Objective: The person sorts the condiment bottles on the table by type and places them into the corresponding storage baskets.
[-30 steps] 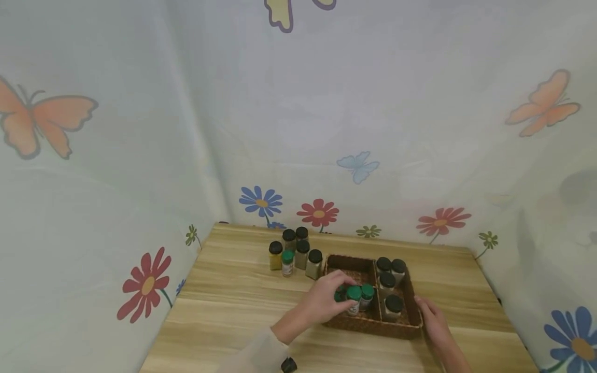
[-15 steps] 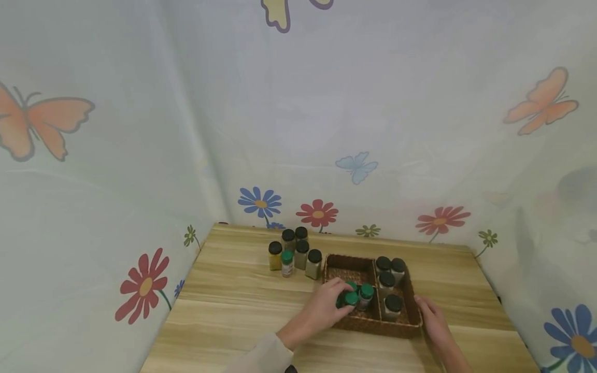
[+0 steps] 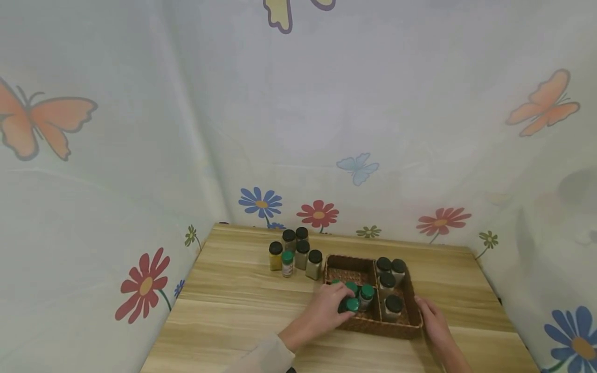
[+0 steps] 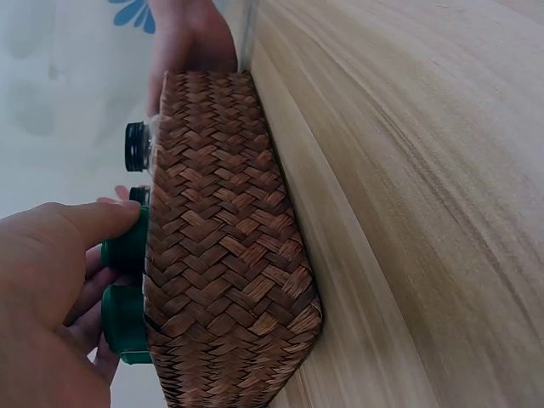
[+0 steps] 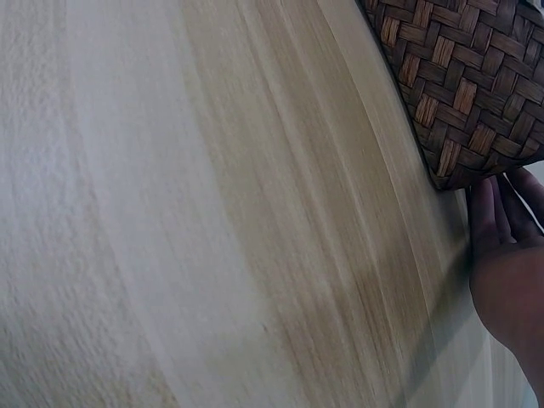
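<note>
My left hand (image 3: 322,311) pinches a green-capped spice jar (image 3: 352,304) by its lid, low in the front left compartment of a brown woven basket (image 3: 364,326). In the left wrist view the thumb lies on that green lid (image 4: 125,246), just above the basket wall. Other green-capped jars (image 3: 367,293) stand around it, partly hidden by the fingers. My right hand (image 3: 436,324) rests against the basket's right side, its fingers extended along the woven wall (image 5: 476,93). Several black-capped jars (image 3: 393,305) stand in the right compartment.
Left of the basket, several black-capped jars (image 3: 302,254) and one green-capped jar (image 3: 287,263) stand on the wooden table (image 3: 224,300). A dark object (image 3: 291,370) shows at the bottom edge beside the left sleeve. A flower-print curtain (image 3: 298,129) encloses the table.
My left hand has lowered the green-capped jar in the front left compartment, moving slightly toward me. The right hand has stayed at the basket's side.
</note>
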A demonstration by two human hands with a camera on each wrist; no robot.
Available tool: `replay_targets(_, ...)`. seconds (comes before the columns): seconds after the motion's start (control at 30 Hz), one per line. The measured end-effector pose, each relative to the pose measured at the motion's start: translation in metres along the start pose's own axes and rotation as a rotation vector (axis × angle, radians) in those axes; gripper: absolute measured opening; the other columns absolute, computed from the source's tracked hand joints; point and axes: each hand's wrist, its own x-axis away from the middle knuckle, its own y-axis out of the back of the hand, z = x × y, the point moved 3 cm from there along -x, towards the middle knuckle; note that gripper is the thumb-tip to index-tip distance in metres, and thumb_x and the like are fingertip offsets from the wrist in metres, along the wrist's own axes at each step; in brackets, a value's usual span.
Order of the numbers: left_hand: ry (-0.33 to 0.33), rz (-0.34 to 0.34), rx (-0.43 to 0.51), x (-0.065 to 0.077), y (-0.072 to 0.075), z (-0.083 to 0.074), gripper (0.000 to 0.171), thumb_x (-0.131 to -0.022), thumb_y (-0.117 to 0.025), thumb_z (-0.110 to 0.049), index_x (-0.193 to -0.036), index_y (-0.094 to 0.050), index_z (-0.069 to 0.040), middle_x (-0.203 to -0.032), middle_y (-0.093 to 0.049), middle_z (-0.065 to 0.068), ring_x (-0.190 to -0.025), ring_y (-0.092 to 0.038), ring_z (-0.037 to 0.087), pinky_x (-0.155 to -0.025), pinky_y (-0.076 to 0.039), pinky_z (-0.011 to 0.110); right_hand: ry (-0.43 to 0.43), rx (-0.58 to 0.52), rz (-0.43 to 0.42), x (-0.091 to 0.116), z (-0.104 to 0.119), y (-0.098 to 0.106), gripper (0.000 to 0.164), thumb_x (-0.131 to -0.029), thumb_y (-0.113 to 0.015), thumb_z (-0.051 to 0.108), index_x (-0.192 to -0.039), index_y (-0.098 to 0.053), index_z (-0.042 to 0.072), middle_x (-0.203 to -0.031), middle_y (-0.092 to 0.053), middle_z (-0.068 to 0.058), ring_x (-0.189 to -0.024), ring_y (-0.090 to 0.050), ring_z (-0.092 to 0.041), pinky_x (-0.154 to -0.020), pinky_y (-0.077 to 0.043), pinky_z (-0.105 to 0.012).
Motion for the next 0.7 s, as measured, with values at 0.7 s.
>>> replay_targets(0.7,-0.041,0.040,0.011,0.0000,-0.0002,0.0019,0.036,-0.095,-0.083,-0.033,-0.126,-0.071,-0.019,-0.116,-0.064,-0.010,-0.106,-0.061,0.004,-0.092,-0.051,0.031,0.000,0.013,0.027,-0.0037,-0.0034,0.0017,0.080,-0.113,-0.040,0.055,-0.158,-0.036,-0.011,-0.163,-0.035,-0.033,-0.155,-0.026,-0.044,-0.128,-0.017,-0.057)
